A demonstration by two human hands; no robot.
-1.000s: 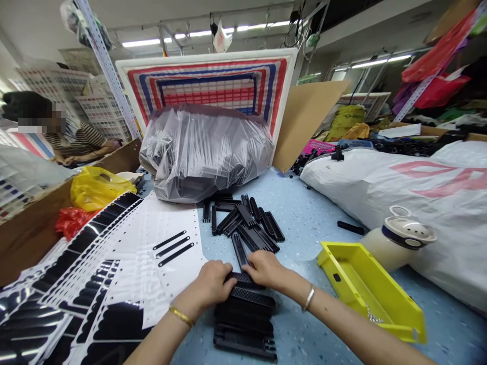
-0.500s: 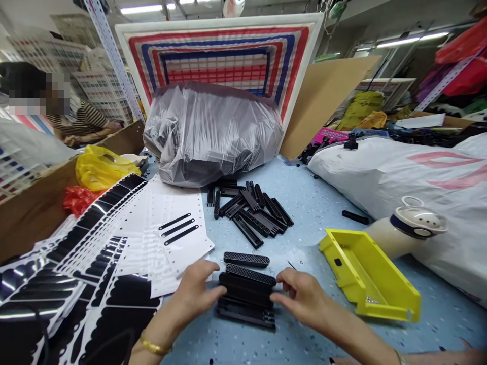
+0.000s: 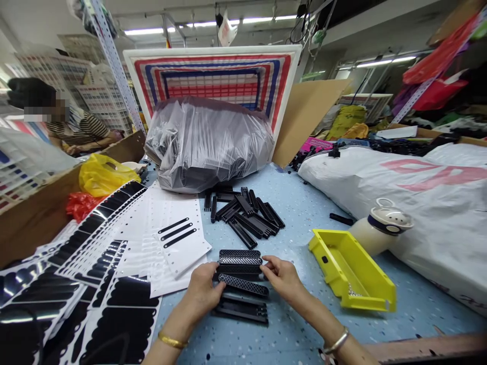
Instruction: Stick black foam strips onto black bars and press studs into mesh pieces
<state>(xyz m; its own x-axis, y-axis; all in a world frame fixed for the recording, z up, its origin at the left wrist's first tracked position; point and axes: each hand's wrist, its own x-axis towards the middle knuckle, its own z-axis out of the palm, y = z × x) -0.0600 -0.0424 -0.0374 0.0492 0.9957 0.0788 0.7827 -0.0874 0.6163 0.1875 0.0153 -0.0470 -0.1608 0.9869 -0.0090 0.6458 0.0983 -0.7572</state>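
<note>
My left hand [image 3: 203, 292] and my right hand [image 3: 280, 276] each pinch one end of a black perforated plastic strip [image 3: 243, 285]. It lies across a row of similar black strips [image 3: 240, 308] lined up on the blue speckled table [image 3: 297, 213]. Another perforated strip [image 3: 240, 257] sits just beyond my fingers. Farther back lies a loose pile of black strips [image 3: 247, 215]. White sheets [image 3: 175, 238] carrying three thin black stickers lie to my left.
A yellow plastic bin [image 3: 352, 271] and a white jug [image 3: 375, 230] stand to the right, before a large white sack [image 3: 418, 203]. A grey plastic bag [image 3: 209, 144] of parts sits behind the pile. Black sticker sheets [image 3: 76, 304] cover the left. A person [image 3: 72, 129] sits far left.
My hands drew back from the far strip toward me, spread to the ends of the stack, then closed on the top strip and shifted it up toward the separate strip.
</note>
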